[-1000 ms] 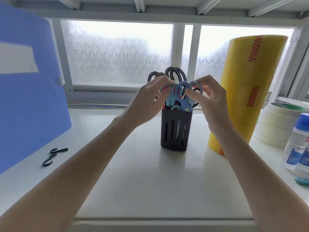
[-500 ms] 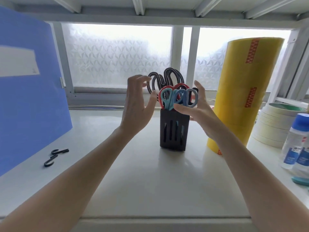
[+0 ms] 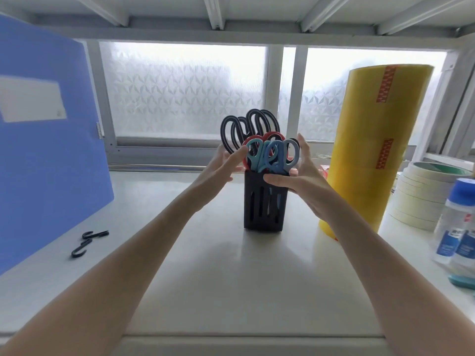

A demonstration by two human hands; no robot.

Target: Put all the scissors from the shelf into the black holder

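While the black holder (image 3: 263,201) stands on the shelf (image 3: 231,278), scissors (image 3: 270,155) are kept inside; it is flanked by the left hand (image 3: 223,167), spread, and the right hand (image 3: 300,176), spread, seemingly touching it.

Black holder (image 3: 263,201) showing dark vertical slots. Scissors in it showing black handles (image 3: 246,129) at back, red handles (image 3: 273,136) in middle, teal handles (image 3: 254,156) and light blue handles (image 3: 280,155) in front. Folder (image 3: 46,140) showing blue with white label (image 3: 32,100). Big roll (image 3: 377,140) showing yellow with orange-red patterned strips. Tape rolls (image 3: 421,196) showing cream, top one green inside. Bottle (image 3: 456,224) showing clear with blue cap, blue label. Hooks (image 3: 88,242) showing black. Shelf (image 3: 218,278) showing off-white. Window glass (image 3: 185,91) showing frosted pinwheel pattern.
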